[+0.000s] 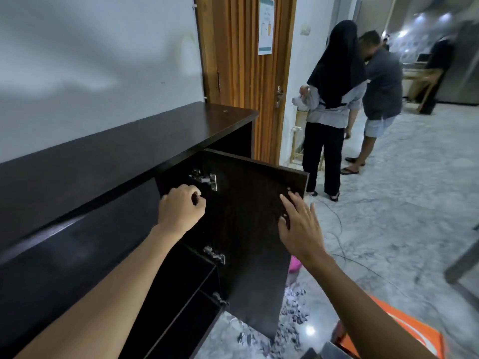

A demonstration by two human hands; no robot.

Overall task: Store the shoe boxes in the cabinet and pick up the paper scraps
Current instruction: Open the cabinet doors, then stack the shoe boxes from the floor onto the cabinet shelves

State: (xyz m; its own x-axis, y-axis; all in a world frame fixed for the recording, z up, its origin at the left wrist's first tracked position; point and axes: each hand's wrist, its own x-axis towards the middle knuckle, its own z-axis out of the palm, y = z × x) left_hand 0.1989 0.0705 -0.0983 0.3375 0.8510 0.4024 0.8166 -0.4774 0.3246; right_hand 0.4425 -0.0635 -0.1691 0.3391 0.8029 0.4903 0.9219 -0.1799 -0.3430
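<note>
The cabinet [103,156] door [248,242] stands open. The right hand [300,226] lies flat and open on its inside, and the left hand [181,208] is curled by the top hinge [210,181], but I cannot tell if it grips anything. An orange shoe box [404,330] sits on the floor [388,203] at the near right and paper scraps [293,314] lie by the door, so I think both jobs are not done yet.

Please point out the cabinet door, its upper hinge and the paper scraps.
cabinet door [246,211]: head view, bare inner face.
upper hinge [211,182]: head view, metal plate.
paper scraps [295,312]: head view, middle of pile.
</note>
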